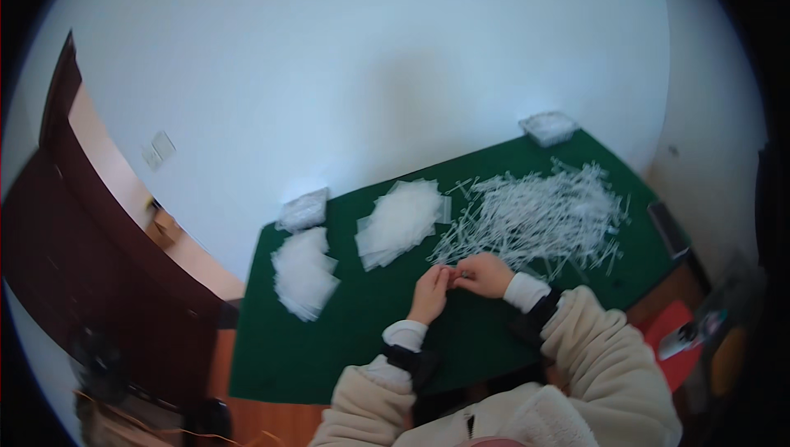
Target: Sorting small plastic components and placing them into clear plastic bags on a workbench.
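My left hand (429, 292) and my right hand (487, 275) meet over the table, just in front of a wide heap of thin whitish plastic sticks (539, 215). The fingers of both are closed and their tips come together. Whatever is between them is too small and blurred to make out. Left of the heap lies a loose stack of clear, flat plastic sheets or small bags (401, 223). A second such stack (304, 273) spreads farther left.
The green-covered table (346, 365) stands against a white wall. Clear wrapped packs lie at its back left (304, 210) and back right (549, 128). A dark flat object (668, 230) is at the right edge. Beyond the left side stands a dark red door (107, 270).
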Tool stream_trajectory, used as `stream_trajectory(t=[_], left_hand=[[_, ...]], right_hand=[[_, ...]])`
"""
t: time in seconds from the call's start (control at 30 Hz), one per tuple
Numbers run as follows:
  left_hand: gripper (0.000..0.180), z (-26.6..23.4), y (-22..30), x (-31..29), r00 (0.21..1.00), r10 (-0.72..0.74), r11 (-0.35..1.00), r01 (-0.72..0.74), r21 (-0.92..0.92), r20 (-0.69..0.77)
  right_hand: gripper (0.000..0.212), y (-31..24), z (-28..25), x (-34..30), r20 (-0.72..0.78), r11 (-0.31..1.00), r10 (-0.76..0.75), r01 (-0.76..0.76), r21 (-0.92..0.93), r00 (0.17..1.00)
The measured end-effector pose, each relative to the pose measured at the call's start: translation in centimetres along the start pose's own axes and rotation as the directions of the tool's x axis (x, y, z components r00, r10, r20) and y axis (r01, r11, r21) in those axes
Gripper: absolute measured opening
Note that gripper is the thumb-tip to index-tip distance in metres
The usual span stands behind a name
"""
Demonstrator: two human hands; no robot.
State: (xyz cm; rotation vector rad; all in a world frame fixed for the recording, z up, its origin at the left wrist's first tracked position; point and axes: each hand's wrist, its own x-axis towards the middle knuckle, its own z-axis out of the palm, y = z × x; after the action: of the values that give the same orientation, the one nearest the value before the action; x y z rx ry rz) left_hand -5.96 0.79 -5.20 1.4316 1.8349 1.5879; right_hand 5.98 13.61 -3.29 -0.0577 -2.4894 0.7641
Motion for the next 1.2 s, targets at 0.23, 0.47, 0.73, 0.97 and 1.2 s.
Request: stream_trajectory(t=[0.23, 0.47, 0.73, 0.97, 1.2], left_hand=[[0.023, -0.5, -0.2, -0.3, 0.999, -0.028, 0.999, 0.028, -0.020, -0.034], [0.021, -1.2, -0.1, -0.8, 0.996, -0.070, 0.982, 0.079, -0.170, 0.061], [0.023, -0.8, 0.2, 0.2, 0.926, -0.265, 0.838, 0.359, -0.411, 0.267], [0.027, -0.9, 0.4, -0.2, 0.842, -0.290, 0.627, 0.526, -0.575, 0.454], [0.027, -0.8, 1.2, -0.7, 0.797, -0.265, 0.517, 0.593, -0.617, 0.544]], right_hand=[[0.009, -1.3, 0.6, 0.5, -0.033, 0.999, -0.004, 0.006, 0.040, 0.999], [0.009, -2.5, 0.8, 0.7, -0.018, 0.985, 0.134, -0.132, 0.109, 0.991], [0.009, -0.7, 0.5, 1.4, -0.105, 0.970, -0.083, 0.104, 0.218, 0.991], [0.021, 0.0, 1.0, 0.7, -0.164, 0.856, 0.043, 0.048, 0.514, 0.986], [0.027, 0.3, 1.3, 0.3, -0.157, 0.658, 0.264, -0.059, 0.751, 0.952]])
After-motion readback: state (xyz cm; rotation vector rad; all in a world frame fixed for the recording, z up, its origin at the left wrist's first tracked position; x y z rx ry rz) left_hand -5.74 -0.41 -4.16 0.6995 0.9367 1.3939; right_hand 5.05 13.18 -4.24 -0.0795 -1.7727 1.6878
